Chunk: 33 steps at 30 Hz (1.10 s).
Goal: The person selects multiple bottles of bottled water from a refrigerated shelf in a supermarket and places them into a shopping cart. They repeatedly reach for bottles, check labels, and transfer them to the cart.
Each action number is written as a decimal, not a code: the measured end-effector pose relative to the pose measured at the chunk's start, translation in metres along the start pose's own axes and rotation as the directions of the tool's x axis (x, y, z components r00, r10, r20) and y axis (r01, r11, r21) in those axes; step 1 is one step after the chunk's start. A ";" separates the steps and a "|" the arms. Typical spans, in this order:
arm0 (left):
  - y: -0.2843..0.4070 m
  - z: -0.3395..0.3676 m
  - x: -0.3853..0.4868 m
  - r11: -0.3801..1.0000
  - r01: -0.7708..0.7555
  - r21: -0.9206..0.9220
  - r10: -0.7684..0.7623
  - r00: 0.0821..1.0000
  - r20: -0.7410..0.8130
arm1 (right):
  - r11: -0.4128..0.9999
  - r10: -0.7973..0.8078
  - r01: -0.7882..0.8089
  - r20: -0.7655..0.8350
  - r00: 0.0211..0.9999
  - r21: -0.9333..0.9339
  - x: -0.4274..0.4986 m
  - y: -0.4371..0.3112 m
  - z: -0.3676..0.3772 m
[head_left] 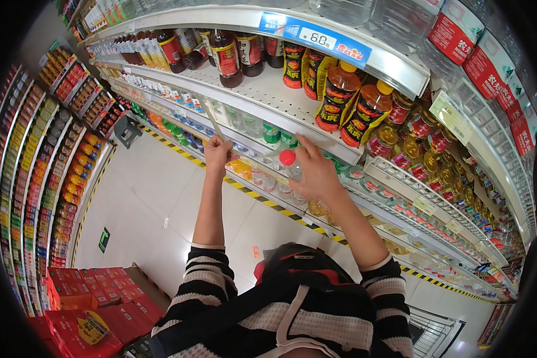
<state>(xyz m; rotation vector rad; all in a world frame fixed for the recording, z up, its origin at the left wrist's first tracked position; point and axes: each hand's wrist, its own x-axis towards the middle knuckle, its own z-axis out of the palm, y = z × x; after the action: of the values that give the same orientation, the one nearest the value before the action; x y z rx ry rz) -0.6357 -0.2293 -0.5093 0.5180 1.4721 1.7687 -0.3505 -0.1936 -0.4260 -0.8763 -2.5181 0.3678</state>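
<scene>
My left hand (218,154) grips a thin, pale strip (212,117) that slants up in front of the shelves; its material is unclear. To the right, my right hand (317,172) curls around a clear plastic bottle with a red cap (288,158), thumb below and fingers above. Part of the bottle is hidden by the hand. Behind both hands run shelves of drinks, with green-labelled bottles (271,133) just beyond my right fingers. Over them, a white perforated shelf (268,96) carries dark tea bottles (226,58) and black-and-yellow wrapped bottles (338,96).
Gold-lidded jars (423,152) fill the shelf at right, behind a wire guard (434,203). Yellow-and-black tape (268,203) marks the shelf base. Red cartons (89,308) are stacked at lower left. A dark stool (126,131) stands farther down the aisle. A wire cart (434,331) is at lower right.
</scene>
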 end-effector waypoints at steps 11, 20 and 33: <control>0.007 0.027 -0.005 0.986 0.009 -0.165 0.023 0.981 0.190 | 0.922 0.290 -0.287 0.029 0.957 0.261 -0.039 0.000 0.025; -0.015 0.080 0.003 0.948 -0.317 -0.005 0.300 0.894 0.333 | 0.920 0.371 -0.353 -0.087 0.925 0.171 -0.021 0.018 -0.002; -0.007 0.128 -0.029 0.543 -0.666 0.512 0.582 0.738 0.342 | 0.903 0.406 -0.364 -0.174 0.897 0.228 -0.026 0.011 -0.014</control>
<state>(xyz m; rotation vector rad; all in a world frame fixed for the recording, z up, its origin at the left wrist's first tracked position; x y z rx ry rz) -0.5229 -0.1690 -0.4792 1.6657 1.9043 1.6513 -0.3201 -0.2006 -0.4263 -1.2671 -2.0606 0.5930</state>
